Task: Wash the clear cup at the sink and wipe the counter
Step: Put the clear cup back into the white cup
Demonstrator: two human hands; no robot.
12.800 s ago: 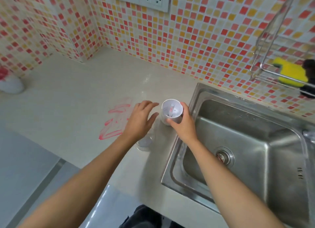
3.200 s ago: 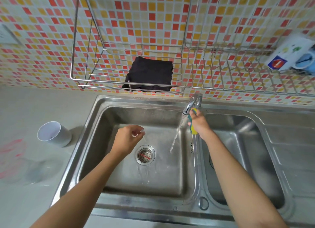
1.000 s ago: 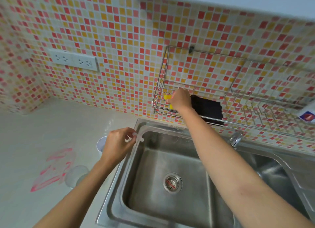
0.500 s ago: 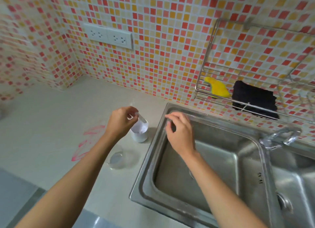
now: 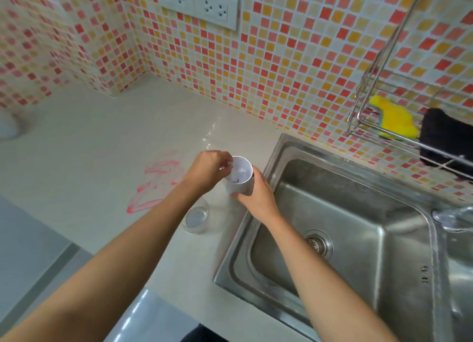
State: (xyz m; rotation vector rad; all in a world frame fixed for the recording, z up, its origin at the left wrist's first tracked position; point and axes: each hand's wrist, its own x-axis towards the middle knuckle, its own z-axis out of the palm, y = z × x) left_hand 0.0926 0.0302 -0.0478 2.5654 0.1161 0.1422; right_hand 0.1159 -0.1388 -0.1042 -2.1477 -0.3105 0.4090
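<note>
The clear cup (image 5: 195,216) stands upright on the pale counter (image 5: 97,147), just below my left forearm and left of the sink (image 5: 340,229). A white cup (image 5: 240,176) sits at the sink's left rim. My right hand (image 5: 256,197) is wrapped around its near side. My left hand (image 5: 207,169) pinches a small clear plastic utensil at the white cup's rim, its tip dipping inside. A red smear (image 5: 156,183) marks the counter left of both cups.
A wire rack (image 5: 368,91) on the tiled wall holds a yellow sponge (image 5: 395,119) and a black cloth (image 5: 446,137). The tap (image 5: 454,217) is at the right edge. Power sockets (image 5: 199,4) sit above the counter. A white object (image 5: 7,129) lies far left.
My right hand moved from the sink rim onto the white cup and took hold of it. My left hand brought the small utensil down into the cup. The view tilted lower.
</note>
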